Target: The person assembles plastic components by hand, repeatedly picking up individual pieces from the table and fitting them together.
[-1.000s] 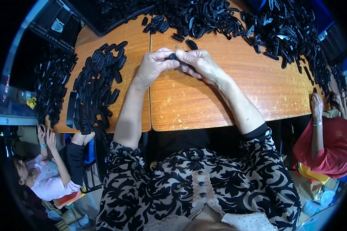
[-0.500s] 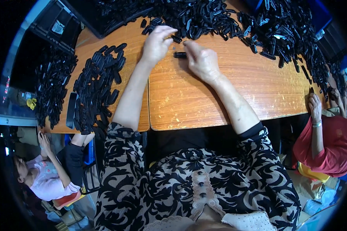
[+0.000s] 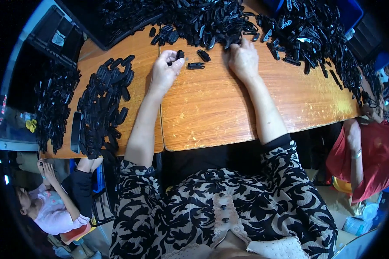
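Pinching a black clip (image 3: 180, 55), the left hand (image 3: 164, 70) is holding it out; two loose clips (image 3: 196, 66) are lying just to that hand's right. The right hand (image 3: 244, 60) is touching the pile (image 3: 209, 26) ahead; from here I can't tell its grip.

The part (image 3: 180, 55) in the left hand (image 3: 163, 71) is black, like the 2 loose parts (image 3: 196, 66) and the heap (image 3: 203, 21). The desk (image 3: 212, 108) is orange-brown with darker wood grain and pale flecks. The blouse (image 3: 181, 194) carries black leafy scrolls on off-white; its lace strip (image 3: 222, 201) is pinkish, with 3 black buttons (image 3: 224, 208). 1 co-worker's top (image 3: 56, 216) is pale pink, another's shirt (image 3: 378, 151) red.
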The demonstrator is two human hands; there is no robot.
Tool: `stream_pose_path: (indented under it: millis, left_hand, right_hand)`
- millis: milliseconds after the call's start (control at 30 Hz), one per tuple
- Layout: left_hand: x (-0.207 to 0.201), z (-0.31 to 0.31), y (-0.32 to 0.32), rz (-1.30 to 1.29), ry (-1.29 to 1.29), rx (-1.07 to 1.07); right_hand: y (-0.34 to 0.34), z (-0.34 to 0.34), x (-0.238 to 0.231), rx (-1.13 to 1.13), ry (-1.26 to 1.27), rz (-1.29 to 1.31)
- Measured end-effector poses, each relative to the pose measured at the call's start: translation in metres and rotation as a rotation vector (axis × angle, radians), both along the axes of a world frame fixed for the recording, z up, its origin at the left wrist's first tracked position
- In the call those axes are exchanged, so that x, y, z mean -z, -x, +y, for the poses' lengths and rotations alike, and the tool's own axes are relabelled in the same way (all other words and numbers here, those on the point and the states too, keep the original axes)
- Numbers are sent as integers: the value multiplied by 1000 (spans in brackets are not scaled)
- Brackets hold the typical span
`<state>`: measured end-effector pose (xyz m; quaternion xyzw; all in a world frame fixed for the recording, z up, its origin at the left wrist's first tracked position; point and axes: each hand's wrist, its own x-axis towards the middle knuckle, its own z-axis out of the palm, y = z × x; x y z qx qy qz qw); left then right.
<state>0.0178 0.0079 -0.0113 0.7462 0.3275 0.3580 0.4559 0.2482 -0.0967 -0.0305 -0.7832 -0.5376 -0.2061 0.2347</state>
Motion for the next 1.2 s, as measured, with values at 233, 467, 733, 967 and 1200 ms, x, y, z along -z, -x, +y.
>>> stream_pose_path:
  millis: [233,467,733,967,1200]
  left_hand:
    - [0,-11,6,-160,383,45]
    - [3,-23,2,-126,271,-6]
    - [5,-19,5,-102,234,44]
    - [7,-16,4,-70,283,47]
    - [5,-18,5,-116,278,14]
  right_hand:
    - [32,0,-12,-287,-45,218]
    - [45,4,-18,-490,-77,125]
    - [45,1,-20,-459,-140,160]
    - [40,-5,-25,-537,-89,253]
    - [32,-11,-28,-581,177,73]
